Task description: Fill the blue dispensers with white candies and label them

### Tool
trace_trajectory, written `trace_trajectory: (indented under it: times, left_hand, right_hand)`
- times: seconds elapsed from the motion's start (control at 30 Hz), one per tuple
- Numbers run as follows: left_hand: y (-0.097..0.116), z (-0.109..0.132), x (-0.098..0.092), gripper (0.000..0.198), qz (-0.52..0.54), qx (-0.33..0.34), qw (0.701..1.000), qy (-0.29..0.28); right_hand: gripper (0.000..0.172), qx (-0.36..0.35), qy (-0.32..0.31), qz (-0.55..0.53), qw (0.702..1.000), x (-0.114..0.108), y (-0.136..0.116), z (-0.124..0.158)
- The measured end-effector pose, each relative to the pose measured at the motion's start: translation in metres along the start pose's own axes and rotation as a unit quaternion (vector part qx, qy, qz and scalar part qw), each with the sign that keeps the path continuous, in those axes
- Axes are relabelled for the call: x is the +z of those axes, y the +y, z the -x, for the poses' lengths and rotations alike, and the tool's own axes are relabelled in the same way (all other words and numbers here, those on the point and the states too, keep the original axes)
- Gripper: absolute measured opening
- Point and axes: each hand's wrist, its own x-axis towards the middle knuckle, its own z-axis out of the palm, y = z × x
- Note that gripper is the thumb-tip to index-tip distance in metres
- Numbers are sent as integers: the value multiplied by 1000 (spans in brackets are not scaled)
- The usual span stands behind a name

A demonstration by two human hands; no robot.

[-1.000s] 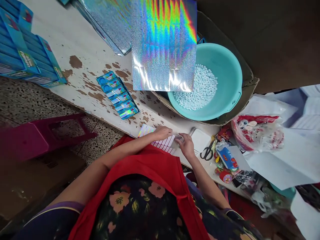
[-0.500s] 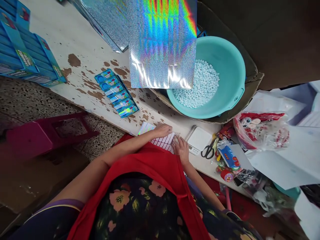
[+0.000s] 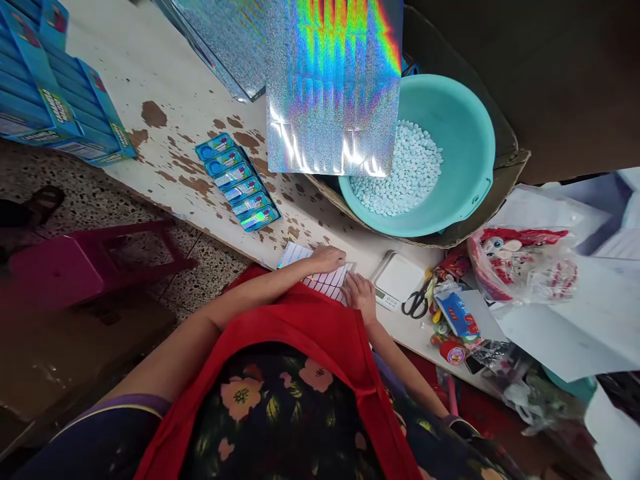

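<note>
Low at the table's front edge lies a sheet of silvery rectangular labels [image 3: 327, 283], printed in a grid with dark lines. My left hand [image 3: 326, 259] rests on its far side, fingers curled in against the sheet. At the sheet's right edge is my right hand [image 3: 361, 297], its fingers bent and pinching the edge; the fingertips are partly hidden. To the left of the hands lies a blue display box of small flat packs [image 3: 238, 183]. A white digital scale [image 3: 399, 277] sits just right of my right hand.
A turquoise basin [image 3: 467, 140] of white pellets stands in a cardboard box [image 3: 500, 177], partly covered by a large holographic sheet [image 3: 333, 100]. Black-handled scissors [image 3: 416, 304] and plastic bags [image 3: 530, 267] lie right. Stacked blue boxes [image 3: 65, 120] stand left, a pink stool [image 3: 90, 263] below.
The view has shifted slightly, so the table things sit a little further right. My right hand's fingers have flattened somewhat at the sheet's edge; the left hand stays nearly in place.
</note>
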Motion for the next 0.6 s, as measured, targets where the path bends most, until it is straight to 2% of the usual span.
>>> trace_trajectory:
  times: [0.1, 0.23, 0.33, 0.43, 0.53, 0.6]
  left_hand:
    - [0, -1, 1, 29, -8, -4, 1000, 3]
    - [1, -3, 4, 29, -23, -6, 1000, 6]
    - [1, -4, 6, 30, -33, -10, 999, 14]
    - [0, -1, 4, 32, -34, -11, 999, 34]
    - [4, 8, -5, 36, 43, 19, 995, 93]
    - [8, 16, -10, 44, 165, 72, 980, 91]
  right_hand:
    - [25, 21, 35, -17, 999, -4, -4, 5]
    - [20, 83, 75, -37, 993, -22, -4, -2]
    - [20, 120, 59, -113, 985, -40, -1, -9]
    - [21, 175, 33, -204, 963, -61, -2, -17]
    - [22, 222, 26, -267, 937, -83, -9, -29]
    - [22, 231, 24, -302, 925, -94, -14, -39]
